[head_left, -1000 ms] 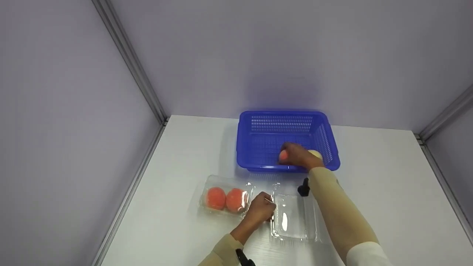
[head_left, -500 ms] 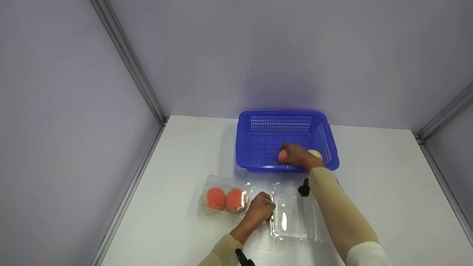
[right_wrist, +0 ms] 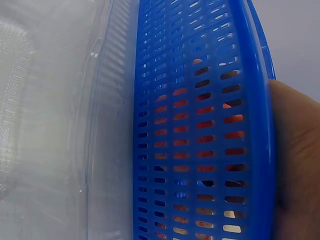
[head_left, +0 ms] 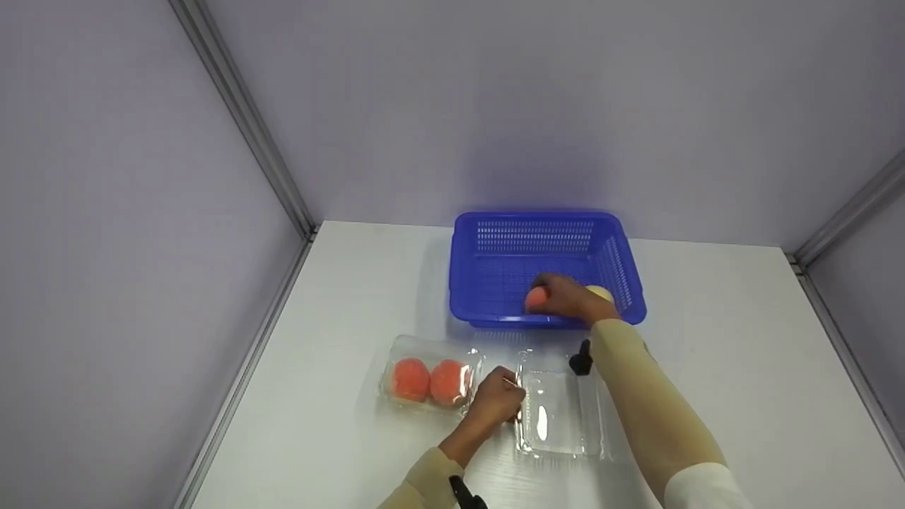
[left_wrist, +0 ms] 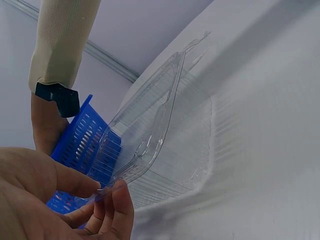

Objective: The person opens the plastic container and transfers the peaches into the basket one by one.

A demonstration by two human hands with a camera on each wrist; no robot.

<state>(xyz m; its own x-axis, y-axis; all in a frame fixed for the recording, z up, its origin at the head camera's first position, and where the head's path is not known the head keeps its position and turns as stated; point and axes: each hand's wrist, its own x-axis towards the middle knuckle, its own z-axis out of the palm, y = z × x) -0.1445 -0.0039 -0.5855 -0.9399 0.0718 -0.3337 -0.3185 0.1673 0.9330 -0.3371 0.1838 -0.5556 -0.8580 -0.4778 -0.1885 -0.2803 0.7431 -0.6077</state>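
Note:
My right hand (head_left: pixel 565 295) reaches over the near wall of the blue plastic basket (head_left: pixel 463 283) and grips an orange-red round fruit (head_left: pixel 536 297) inside it. A pale yellow round thing (head_left: pixel 601 293) shows beside that wrist. Through the basket's slots, the right wrist view gives glimpses of reddish and yellowish surfaces (right_wrist: pixel 205 135). My left hand (head_left: pixel 498 396) pinches the edge of an opened clear plastic clamshell box (head_left: pixel 558 417) between thumb and fingers, also clear in the left wrist view (left_wrist: pixel 100 192). The box lies on the table in front of the basket, with nothing in it.
Left of my left hand sits another clear plastic box (head_left: pixel 424 346) with two orange-red round fruits (head_left: pixel 430 382) in it. The white table (head_left: pixel 339 297) meets grey walls at the back and sides. The basket stands close to the back wall.
Both hands hold nearly the same place. The fruit in my right hand shows slightly more, and the whole head view has shifted a little.

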